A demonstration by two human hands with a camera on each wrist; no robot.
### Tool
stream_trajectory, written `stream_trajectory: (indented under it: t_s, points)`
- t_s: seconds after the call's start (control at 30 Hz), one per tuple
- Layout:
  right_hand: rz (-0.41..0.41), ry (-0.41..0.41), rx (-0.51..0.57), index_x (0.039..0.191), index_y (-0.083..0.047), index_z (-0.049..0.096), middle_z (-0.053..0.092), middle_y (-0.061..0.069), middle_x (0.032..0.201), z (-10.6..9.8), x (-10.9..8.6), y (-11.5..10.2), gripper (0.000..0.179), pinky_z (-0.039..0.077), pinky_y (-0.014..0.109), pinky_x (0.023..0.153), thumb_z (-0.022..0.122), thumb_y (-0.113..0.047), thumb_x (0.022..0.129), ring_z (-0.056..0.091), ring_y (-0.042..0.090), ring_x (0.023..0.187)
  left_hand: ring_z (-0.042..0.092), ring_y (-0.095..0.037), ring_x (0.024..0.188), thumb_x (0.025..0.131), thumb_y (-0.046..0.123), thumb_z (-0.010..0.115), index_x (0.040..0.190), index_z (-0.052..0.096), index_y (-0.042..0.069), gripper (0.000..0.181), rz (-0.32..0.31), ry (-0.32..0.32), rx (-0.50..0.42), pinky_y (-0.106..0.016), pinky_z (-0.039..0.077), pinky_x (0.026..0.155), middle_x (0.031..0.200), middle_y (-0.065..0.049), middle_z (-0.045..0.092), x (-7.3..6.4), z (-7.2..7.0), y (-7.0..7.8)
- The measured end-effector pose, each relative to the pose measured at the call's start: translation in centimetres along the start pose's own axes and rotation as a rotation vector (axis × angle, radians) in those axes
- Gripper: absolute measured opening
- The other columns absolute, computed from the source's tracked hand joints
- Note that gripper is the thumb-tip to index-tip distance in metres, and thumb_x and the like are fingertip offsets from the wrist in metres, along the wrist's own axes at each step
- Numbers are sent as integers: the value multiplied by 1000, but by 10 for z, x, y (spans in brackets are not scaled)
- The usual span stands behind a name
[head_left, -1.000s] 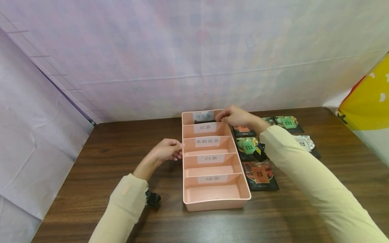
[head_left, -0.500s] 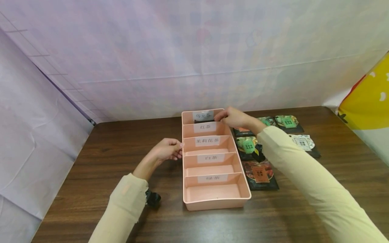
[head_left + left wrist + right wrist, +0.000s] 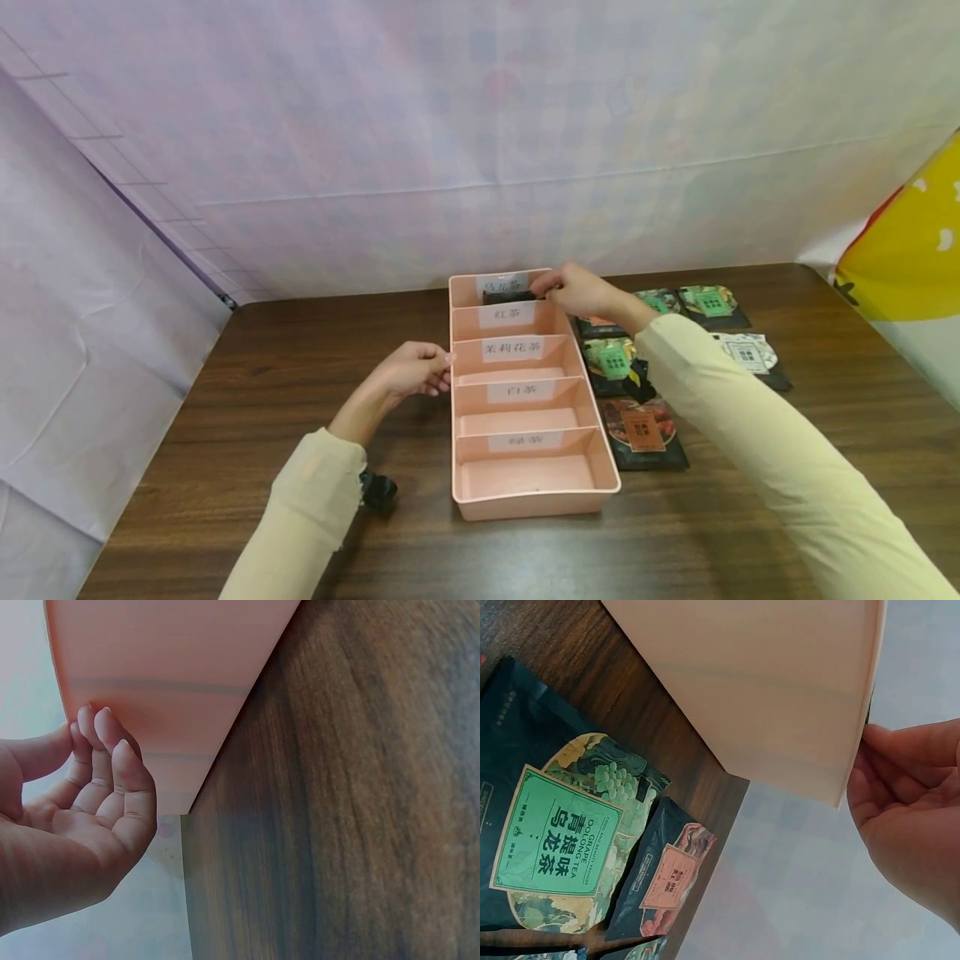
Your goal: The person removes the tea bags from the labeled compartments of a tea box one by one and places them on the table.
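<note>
A pink divided box (image 3: 536, 505) with a paper label in each compartment stands on the wooden table. At its left rim, my left hand (image 3: 411, 369) pinches the edge between thumb and fingertips; the left wrist view shows the same hand (image 3: 97, 802) against the box wall (image 3: 172, 645). My right hand (image 3: 579, 290) reaches over the far right corner and pinches a dark tea packet (image 3: 508, 297) in the farthest compartment. Only the packet's upper edge shows. In the right wrist view the box wall hides most of what the right hand (image 3: 911, 795) holds.
Several tea packets lie right of the box, among them a green-labelled oolong packet (image 3: 562, 832), a red-labelled one (image 3: 642, 433) and a white-labelled one (image 3: 750, 354). My right forearm passes above some of them. A pale curtain (image 3: 480, 150) hangs behind the table.
The dark packet's edge stands slightly higher in the farthest compartment and has shifted a little to the right. Left hand and box hold their place.
</note>
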State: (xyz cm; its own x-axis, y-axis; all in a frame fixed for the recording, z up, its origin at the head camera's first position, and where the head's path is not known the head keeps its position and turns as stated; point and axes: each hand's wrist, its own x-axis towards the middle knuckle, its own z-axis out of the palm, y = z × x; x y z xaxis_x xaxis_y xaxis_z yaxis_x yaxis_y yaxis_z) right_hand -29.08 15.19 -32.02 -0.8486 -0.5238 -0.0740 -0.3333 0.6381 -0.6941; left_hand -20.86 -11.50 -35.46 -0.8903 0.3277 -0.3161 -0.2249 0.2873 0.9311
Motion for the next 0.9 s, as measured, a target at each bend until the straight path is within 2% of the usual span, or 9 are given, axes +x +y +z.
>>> stream_trajectory:
  t_s: [0.1, 0.2, 0.27, 0.37, 0.43, 0.5, 0.67, 0.8, 0.9]
  points:
    - [18, 10, 0, 126, 8, 48, 45, 25, 129, -2, 0, -1, 38, 41, 46, 91, 35, 4, 91, 40, 36, 121, 54, -10, 59, 96, 8, 45, 93, 53, -9, 20, 1, 1, -1, -20, 44, 54, 69, -3, 54, 0, 0, -1]
    - [48, 28, 6, 127, 6, 47, 44, 23, 132, -4, -1, -2, 36, 45, 39, 75, 39, -1, 93, 47, 33, 115, 54, -10, 59, 96, 8, 45, 92, 53, -9, 19, 4, 0, -6, -20, 44, 54, 68, -3, 54, 1, 0, -1]
    - [65, 44, 13, 127, 4, 49, 46, 22, 130, -6, -2, -3, 35, 42, 35, 59, 41, -3, 93, 57, 29, 89, 54, -10, 59, 96, 8, 45, 92, 53, -9, 19, 3, -1, -8, -20, 44, 53, 68, -3, 54, 1, 0, -2]
    - [76, 67, 12, 125, 3, 52, 48, 22, 127, -9, -3, -6, 34, 36, 31, 47, 41, -3, 93, 47, 18, 56, 53, -10, 58, 96, 7, 45, 92, 53, -10, 20, 3, 0, -9, -20, 44, 53, 68, -3, 54, 1, 0, -2]
    - [86, 77, 18, 123, 2, 53, 49, 21, 126, -11, -4, -7, 33, 35, 30, 43, 41, -2, 93, 34, 15, 44, 53, -10, 59, 96, 7, 45, 93, 52, -10, 20, 2, -2, -9, -20, 44, 54, 68, -3, 54, 1, 0, -2]
    - [89, 79, 23, 123, 3, 54, 48, 21, 126, -13, -5, -8, 32, 35, 29, 44, 40, -2, 94, 34, 11, 43, 53, -10, 59, 96, 8, 45, 93, 52, -10, 20, 3, -3, -10, -20, 44, 54, 68, -3, 54, 1, 0, -2]
    - [75, 87, 9, 123, 2, 53, 44, 20, 130, -21, -9, -13, 32, 37, 32, 46, 38, -3, 96, 41, 19, 52, 54, -10, 59, 96, 8, 45, 93, 53, -10, 20, -2, -1, -7, -20, 44, 54, 68, -4, 54, 1, 0, -2]
    - [52, 104, -6, 123, 2, 53, 43, 19, 132, -29, -13, -19, 31, 44, 41, 69, 38, -5, 97, 53, 32, 92, 54, -11, 59, 96, 8, 45, 92, 53, -10, 20, -5, 2, -2, -20, 44, 54, 69, -4, 55, 1, 0, -1]
    - [29, 127, -7, 122, 3, 54, 44, 19, 131, -35, -16, -24, 30, 38, 47, 91, 40, -5, 96, 38, 34, 122, 54, -11, 59, 96, 9, 45, 91, 52, -10, 20, -10, 6, -1, -20, 44, 54, 68, -4, 54, 1, 0, -1]
